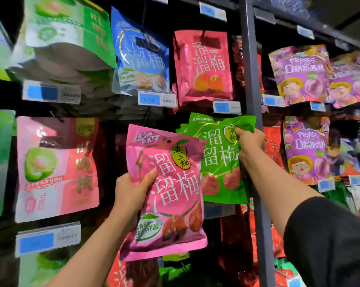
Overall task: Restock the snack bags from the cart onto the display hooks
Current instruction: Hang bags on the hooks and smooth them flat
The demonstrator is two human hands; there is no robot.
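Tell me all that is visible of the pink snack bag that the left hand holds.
The pink snack bag is a glossy, plastic-looking pouch with large white Chinese characters, a yellow-green badge near the top and pictures of dark red plums near the bottom. A small round hang hole sits near its top edge. It looks full and sealed, is upright with a slight tilt, and is held in front of the display. The left hand grips its left edge, thumb on the front. It overlaps the green bags behind.

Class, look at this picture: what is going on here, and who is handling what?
A person is restocking hanging snacks at a shop display. The left hand holds a pink snack bag upright by its side edge, not yet hung. The right hand grips the top of a bunch of green snack bags beside the grey upright post. Full rows of bags and price tags surround them.
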